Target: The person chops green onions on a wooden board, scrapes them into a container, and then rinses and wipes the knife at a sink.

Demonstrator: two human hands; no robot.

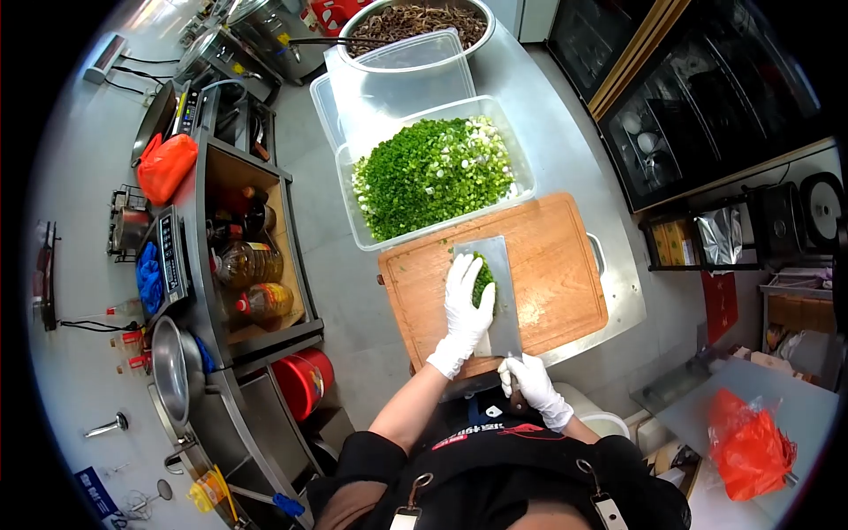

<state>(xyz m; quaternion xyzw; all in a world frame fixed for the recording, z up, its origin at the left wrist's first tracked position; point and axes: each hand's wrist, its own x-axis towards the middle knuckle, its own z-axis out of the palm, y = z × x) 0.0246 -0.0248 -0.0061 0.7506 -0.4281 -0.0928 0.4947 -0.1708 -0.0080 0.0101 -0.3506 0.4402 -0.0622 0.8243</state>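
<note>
A wide cleaver (505, 305) lies flat over the wooden cutting board (556, 265), its blade pointing away from me. My right hand (533, 389), in a white glove, is closed round its handle. On the blade sits a small heap of chopped green onion (482, 278). My left hand (466, 305), also gloved in white, rests against the left side of this heap, fingers stretched forward and thumb apart. Just beyond the board stands a clear plastic container (359, 231) filled with chopped green onion (415, 172).
Behind the container are clear lids (415, 75) and a metal bowl (484, 37) of dark shredded food. To the left, a shelf holds oil bottles (250, 265), with a red bucket (305, 384) below. An orange bag (751, 446) lies at the lower right.
</note>
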